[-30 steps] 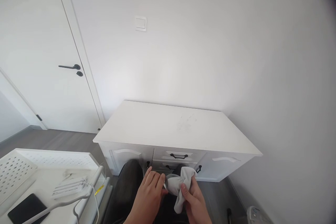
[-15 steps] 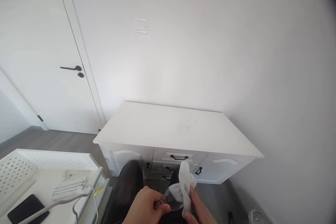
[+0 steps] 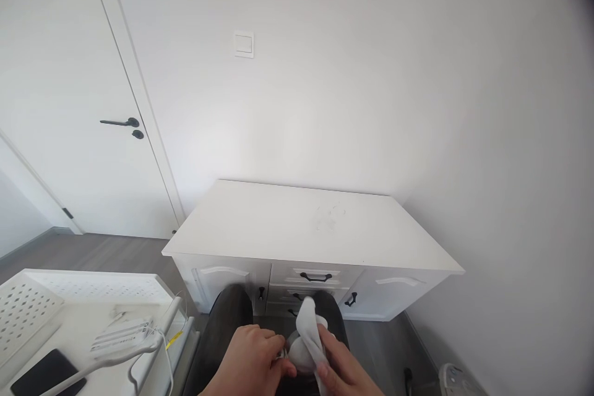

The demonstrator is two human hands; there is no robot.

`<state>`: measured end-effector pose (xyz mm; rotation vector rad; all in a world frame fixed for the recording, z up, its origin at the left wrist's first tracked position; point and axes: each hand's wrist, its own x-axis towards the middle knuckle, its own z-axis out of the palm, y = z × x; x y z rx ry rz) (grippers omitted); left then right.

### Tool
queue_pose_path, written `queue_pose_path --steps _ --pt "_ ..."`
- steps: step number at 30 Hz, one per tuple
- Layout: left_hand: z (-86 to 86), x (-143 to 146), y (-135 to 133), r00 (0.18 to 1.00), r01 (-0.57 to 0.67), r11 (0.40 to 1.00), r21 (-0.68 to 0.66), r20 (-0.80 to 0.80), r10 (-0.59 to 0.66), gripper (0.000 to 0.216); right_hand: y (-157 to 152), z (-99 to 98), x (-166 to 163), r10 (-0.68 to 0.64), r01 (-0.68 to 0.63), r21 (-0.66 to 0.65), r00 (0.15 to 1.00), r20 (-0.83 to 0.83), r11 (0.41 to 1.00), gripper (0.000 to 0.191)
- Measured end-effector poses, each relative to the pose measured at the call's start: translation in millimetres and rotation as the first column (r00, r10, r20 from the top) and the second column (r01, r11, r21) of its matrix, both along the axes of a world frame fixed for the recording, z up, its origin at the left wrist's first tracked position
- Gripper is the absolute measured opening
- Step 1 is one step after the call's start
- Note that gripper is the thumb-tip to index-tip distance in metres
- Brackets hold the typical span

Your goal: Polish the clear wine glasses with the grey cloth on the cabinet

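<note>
At the bottom of the view, over my dark-trousered knees, my left hand (image 3: 248, 359) is closed on a small clear glass object (image 3: 290, 352) that is mostly hidden. My right hand (image 3: 346, 368) pinches a white cloth (image 3: 309, 331) pressed against that glass; one end of the cloth sticks up. The two hands nearly touch each other.
A low white cabinet (image 3: 306, 226) with black drawer handles stands ahead against the wall. A white door (image 3: 65, 105) with a black lever is at left. At lower left a white perforated tray surface (image 3: 69, 309) carries a black phone (image 3: 39, 374), a packet and a white cable.
The cloth has been turned round the glass object: it hung down over my right hand, then stood up, and now wraps closer. My left hand went from spread fingers to closed.
</note>
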<state>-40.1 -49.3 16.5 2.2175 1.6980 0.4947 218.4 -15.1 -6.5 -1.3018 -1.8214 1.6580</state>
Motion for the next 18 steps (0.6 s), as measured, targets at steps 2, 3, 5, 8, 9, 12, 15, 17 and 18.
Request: queue_pose_path --steps 2,3,5,8,9,12,15,17,18 --pt "-2.5 -5 -3 0.998 0.037 0.999 0.029 0.051 -0.039 0.024 -1 -2.9 2 -0.066 0.062 -0.034 0.991 -0.119 0.997 0.09" --pt "-5.2 -6 -5 0.996 0.054 0.997 0.061 0.069 -0.058 0.024 -2 -4.7 4 -0.105 0.1 -0.035 0.981 -0.161 0.994 0.086" --pt "-14.5 -5 -8 0.994 0.073 0.982 0.174 0.069 -0.086 0.022 -3 -9.2 6 -0.136 0.138 0.004 0.976 -0.169 0.99 0.08" --pt "-33.4 1 -12 0.998 0.038 0.923 0.383 0.024 -0.051 0.018 -6 -14.9 2 -0.06 0.064 0.081 0.997 -0.047 0.995 0.077" --pt "-38.5 2 -13 0.999 0.022 0.908 0.419 0.02 -0.033 0.017 -7 -14.7 -1 -0.021 0.021 0.1 1.0 -0.003 0.995 0.075" --pt "-41.4 2 -16 0.993 -0.049 0.964 0.262 0.113 0.02 0.016 -10 -3.9 -10 0.042 -0.046 0.198 0.999 0.026 0.979 0.06" --pt "-24.1 -5 -16 0.93 -0.037 0.966 -0.255 0.346 0.127 0.019 -9 16.1 -14 0.223 -0.176 0.325 0.968 -0.114 0.929 0.043" --pt "-8.1 -11 -14 0.846 0.06 0.859 -0.509 0.482 0.227 0.02 -7 24.2 -15 0.372 -0.277 0.396 0.91 -0.185 0.875 0.044" --pt "-1.0 -13 -12 0.812 0.102 0.816 -0.568 0.522 0.262 0.022 -7 24.6 -17 0.408 -0.297 0.424 0.892 -0.198 0.855 0.045"
